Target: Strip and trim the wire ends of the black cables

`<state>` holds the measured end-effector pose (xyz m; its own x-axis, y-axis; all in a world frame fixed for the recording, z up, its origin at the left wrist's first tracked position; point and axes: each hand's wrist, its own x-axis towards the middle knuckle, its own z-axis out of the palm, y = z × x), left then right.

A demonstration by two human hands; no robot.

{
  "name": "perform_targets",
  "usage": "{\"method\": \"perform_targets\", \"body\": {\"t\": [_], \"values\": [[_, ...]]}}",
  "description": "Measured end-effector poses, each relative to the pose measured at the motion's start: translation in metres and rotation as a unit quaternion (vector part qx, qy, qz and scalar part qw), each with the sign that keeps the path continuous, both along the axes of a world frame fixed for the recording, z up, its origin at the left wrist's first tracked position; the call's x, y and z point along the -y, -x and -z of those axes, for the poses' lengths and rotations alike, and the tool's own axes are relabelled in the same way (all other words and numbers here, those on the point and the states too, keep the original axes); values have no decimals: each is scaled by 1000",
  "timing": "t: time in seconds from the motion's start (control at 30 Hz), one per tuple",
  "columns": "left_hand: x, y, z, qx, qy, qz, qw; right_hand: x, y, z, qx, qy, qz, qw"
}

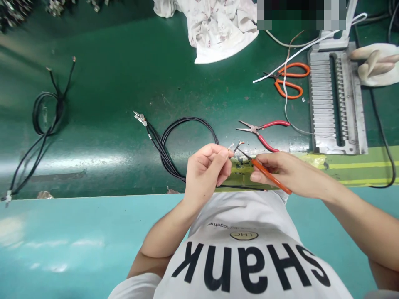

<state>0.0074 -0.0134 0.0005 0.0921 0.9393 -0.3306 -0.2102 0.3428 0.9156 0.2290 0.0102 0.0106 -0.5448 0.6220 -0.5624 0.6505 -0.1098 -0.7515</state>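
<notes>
The left hand (204, 172) pinches a black wire (237, 146), its stripped end pointing up-right, seemingly just beside the tips of the orange tweezers (271, 176) pinched in the right hand (288, 170).

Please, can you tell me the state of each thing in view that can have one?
Left hand: pinching a black wire near its bared end.
Right hand: gripping an orange-handled tool, its tip near the wire.
Red-handled pliers: lying flat, jaws open.
Orange scissors: lying flat, blades closed.
Black cable coil: looped, with metal terminals on its ends.
White cloth: crumpled.
</notes>
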Motion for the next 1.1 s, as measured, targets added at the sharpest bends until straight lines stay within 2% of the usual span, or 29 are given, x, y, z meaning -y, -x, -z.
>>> {"method": "perform_targets", "body": {"t": [0.2,0.43,0.7,1.1], "values": [[0,1,-1,1,20,23,1000,-4,7,-2,-42,-11,-11,999],[1,1,-2,21,38,44,998,-14,14,-1,-136,60,-10,989],[-1,3,-3,38,57,53,996,-16,15,-1,-179,116,4,977],[-5,9,-4,87,85,98,988,-16,16,3,-232,147,19,961]]}}
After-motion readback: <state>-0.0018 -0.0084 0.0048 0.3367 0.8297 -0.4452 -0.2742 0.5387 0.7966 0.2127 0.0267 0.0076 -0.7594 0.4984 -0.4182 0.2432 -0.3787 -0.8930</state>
